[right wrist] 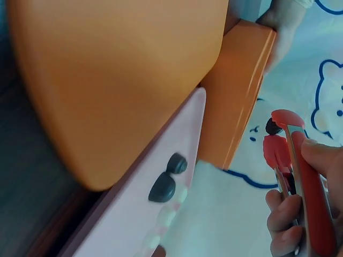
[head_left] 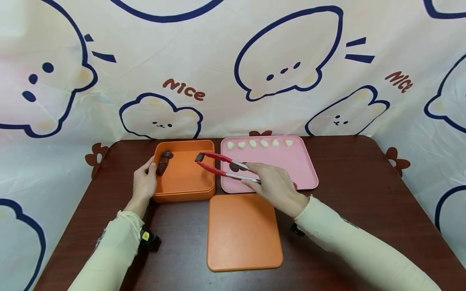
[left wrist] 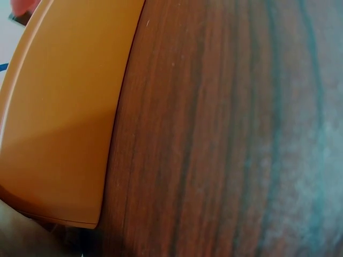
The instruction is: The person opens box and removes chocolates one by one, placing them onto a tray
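My right hand (head_left: 274, 186) grips red-and-metal tongs (head_left: 214, 169). A dark brown chocolate-like piece (head_left: 199, 157) sits between the tong tips, above the right side of an open orange box (head_left: 185, 171). The right wrist view also shows this dark piece (right wrist: 273, 127) at the red tips. At the box's left wall, my left hand (head_left: 143, 184) holds the rim with the thumb on top; its other fingers are mostly hidden. Several brown chocolate-like pieces (head_left: 161, 169) lie along the inside left of the box.
Right of the box stands a pink tray (head_left: 295, 169) with a row of small white pieces (head_left: 253, 143) along its far edge. Dark round pieces (head_left: 234, 167) lie on it behind the tongs. A flat orange lid (head_left: 244, 234) rests in front on the dark wooden table (head_left: 178, 246).
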A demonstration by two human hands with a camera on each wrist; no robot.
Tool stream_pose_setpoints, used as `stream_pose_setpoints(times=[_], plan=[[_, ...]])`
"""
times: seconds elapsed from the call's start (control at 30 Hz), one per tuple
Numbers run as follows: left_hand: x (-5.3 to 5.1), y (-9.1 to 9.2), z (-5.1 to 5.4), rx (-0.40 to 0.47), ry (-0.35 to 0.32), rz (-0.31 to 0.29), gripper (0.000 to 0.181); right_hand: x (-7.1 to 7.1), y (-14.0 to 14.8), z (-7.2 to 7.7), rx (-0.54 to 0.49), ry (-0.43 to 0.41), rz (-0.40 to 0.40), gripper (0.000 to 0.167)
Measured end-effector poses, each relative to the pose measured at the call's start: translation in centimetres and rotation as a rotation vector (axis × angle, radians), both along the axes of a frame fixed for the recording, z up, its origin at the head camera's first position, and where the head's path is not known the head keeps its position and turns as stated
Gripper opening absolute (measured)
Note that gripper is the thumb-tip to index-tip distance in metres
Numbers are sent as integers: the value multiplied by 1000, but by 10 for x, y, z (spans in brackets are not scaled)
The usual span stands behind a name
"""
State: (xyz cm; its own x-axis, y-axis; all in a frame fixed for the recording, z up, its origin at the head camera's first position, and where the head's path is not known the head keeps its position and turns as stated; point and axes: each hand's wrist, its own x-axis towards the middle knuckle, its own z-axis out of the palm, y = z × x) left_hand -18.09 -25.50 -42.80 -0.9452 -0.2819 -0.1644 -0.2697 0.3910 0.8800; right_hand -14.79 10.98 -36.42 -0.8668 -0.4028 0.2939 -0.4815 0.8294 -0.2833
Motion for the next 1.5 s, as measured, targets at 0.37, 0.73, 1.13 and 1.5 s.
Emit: stream_pose_setpoints(times=[0.37, 0.73, 1.13, 1.5], plan=[[-2, 0, 0, 2, 30, 4, 48, 5, 43, -2, -17, -46, -60, 40], [-1, 0, -1, 12, 27, 22, 48, 13, 75, -6, 28, -3, -94, 39], [-1, 0, -2, -8, 36, 5, 48, 19, 109, -1, 129, -12, -113, 31], [1, 0, -3, -2, 20, 12, 48, 19, 116, 7, 251, 53, -105, 26]])
